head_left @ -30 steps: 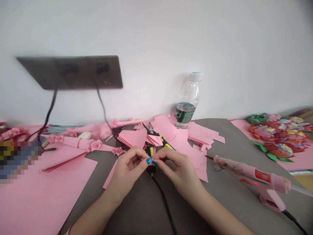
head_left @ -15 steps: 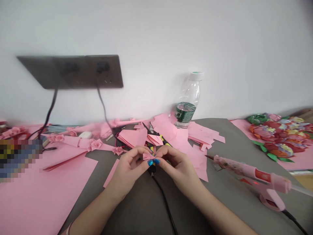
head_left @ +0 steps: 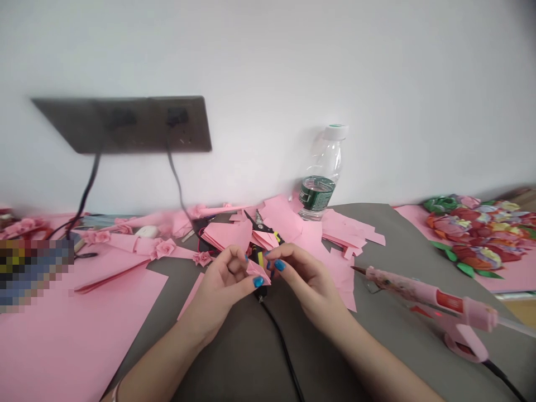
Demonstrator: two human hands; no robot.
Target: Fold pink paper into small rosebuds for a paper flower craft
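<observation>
A small folded piece of pink paper [head_left: 258, 271] is pinched between the thumb and fingers of my left hand [head_left: 226, 279]. My right hand [head_left: 307, 279] is just to its right, fingers curled and thumb lifted off the paper, with a small gap from it. Nothing shows between its fingers. Behind the hands lie black-and-yellow pliers [head_left: 260, 225], partly covered by pink paper and my fingers. Folded pink paper pieces [head_left: 228, 235] lie just beyond my left hand.
A pink glue gun [head_left: 422, 293] lies at right, its cable trailing off. A water bottle [head_left: 318, 192] stands by the wall. Paper roses [head_left: 163, 247] and pink sheets [head_left: 84, 340] are at left, colourful flowers [head_left: 481, 234] at far right. A black cable [head_left: 285, 340] runs below my hands.
Both thumbs were together on the folded paper. My right thumb and fingers have come off it and shifted slightly right; the paper stays in my left hand, now tilted downward.
</observation>
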